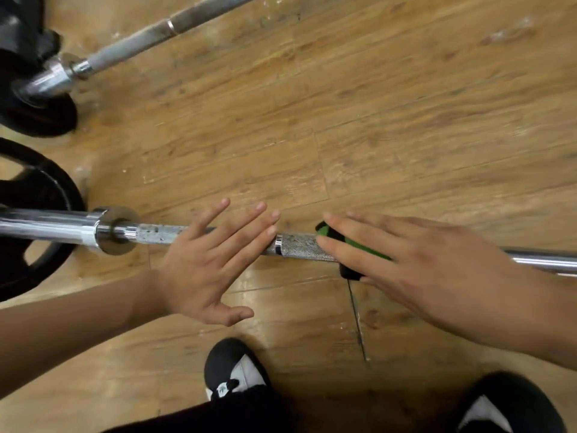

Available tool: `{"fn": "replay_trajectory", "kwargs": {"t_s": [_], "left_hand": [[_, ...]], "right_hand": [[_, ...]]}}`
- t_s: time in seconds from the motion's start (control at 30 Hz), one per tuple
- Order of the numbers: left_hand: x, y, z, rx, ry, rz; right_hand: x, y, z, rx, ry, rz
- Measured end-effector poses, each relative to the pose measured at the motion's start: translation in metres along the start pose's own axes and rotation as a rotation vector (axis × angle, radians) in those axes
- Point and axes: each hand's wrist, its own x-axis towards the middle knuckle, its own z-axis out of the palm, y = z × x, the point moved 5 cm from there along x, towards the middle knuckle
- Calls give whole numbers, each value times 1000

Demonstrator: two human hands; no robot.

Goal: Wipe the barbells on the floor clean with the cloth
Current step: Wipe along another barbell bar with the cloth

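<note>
1. Stands in two black-and-white shoes, left shoe (234, 367) and right shoe (505, 404), on the wooden floor (374, 120), just short of the near barbell (298, 246), with dark trouser legs at the bottom edge.
2. Shows a small pale emblem on the left shoe's tongue, too blurred to read.
3. Holds the left grip (212, 264) open, fingers straight and spread, over the near barbell's speckled shaft; cannot tell whether touching the metal or just above it.
4. Presses the right grip (421, 264) flat, fingers straight, onto the black-and-green cloth (334, 236). Drapes that cloth over the knurled shaft, just right of a smooth ring. Hides most of it beneath the fingers, with one black corner hanging on the near side.
5. Crosses the view from left to right as one chrome shaft, between the shoes and the open floor.
6. Meets, left of the left grip on the same shaft, a thick collar (115, 229) and a chrome sleeve (46, 225) carrying a black plate (37, 189) at the left edge.
7. Farther off, well apart from both grips: a second barbell (140, 39), dull grey, slanting from the top middle down to the upper left, ending in a chrome sleeve with another black plate (43, 117).
8. Below the right grip: a dark gap (356, 320) between floorboards.
</note>
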Motion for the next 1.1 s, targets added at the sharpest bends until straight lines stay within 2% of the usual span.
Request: {"fn": "replay_trajectory", "kwargs": {"t_s": [0.13, 0.3, 0.4, 0.67, 0.8, 0.93, 1.1], "left_hand": [[-13, 13, 2, -8, -3, 18], [-28, 29, 0, -53, -20, 25], [-36, 37, -2, -67, -9, 21], [-46, 52, 4, -39, 80, 90], [-45, 56, 2, -11, 112, 74], [-45, 52, 2, -44, 92, 57], [-39, 43, 2, -42, 123, 62]], "right_hand": [[-16, -12, 0, 6, 21, -48], [30, -49, 15, 118, 23, 65], [41, -63, 18, 174, 27, 42], [-62, -38, -6, 19, -78, 13], [-28, -57, 3, 30, -42, 64], [20, -69, 10, 147, -43, 66], [-32, -35, -3, 138, -96, 100]]}}
